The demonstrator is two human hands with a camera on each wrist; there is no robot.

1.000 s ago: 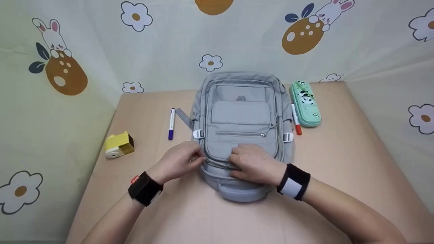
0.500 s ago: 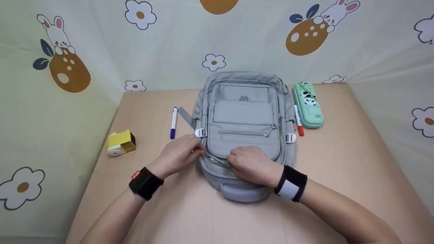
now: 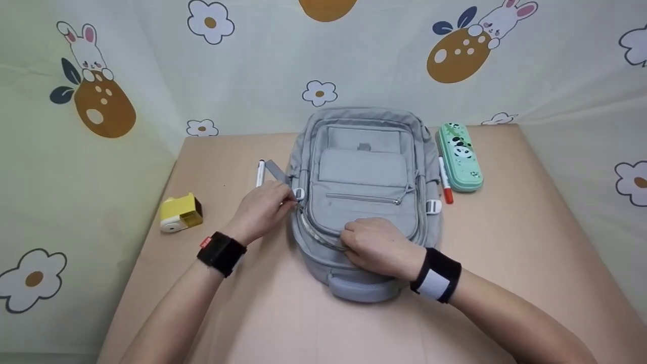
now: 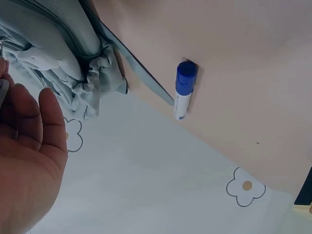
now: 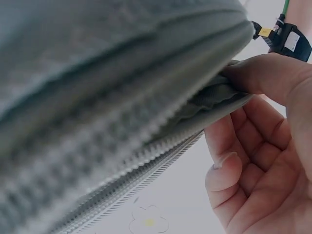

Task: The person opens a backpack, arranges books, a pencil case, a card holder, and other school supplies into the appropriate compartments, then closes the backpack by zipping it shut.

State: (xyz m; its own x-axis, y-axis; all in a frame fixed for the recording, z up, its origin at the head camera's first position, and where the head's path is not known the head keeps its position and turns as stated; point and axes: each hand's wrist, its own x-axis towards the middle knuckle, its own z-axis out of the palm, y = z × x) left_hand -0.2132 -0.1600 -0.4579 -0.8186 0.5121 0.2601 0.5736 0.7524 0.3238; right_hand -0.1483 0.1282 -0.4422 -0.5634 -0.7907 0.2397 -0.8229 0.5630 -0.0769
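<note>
Grey backpack lies front face up in the middle of the table, padded carry handle toward the person. Its cloth is matt, with a flat upper pocket panel, a short straight pocket zip and white side buckles. A longer zipper curves round the handle end, its seam bulging.

Left hand pinches at the zipper beside the buckle; right hand grips the cloth edge between thumb and fingers.

Right wrist view: zipper teeth in close-up, parted rows, crumpled lining at the gap (the near cloth is blurred), also a black device with a green cable. Left wrist view: the blue cap of the marker, hidden behind the hand in the head view, and a grey strap running close to it.

Containers: backpack parted along that seam, contents hidden. Green panda pencil case closed, inside not visible; a red-capped marker lies just beside it. Yellow sharpener sits well apart, at the table's left.
</note>
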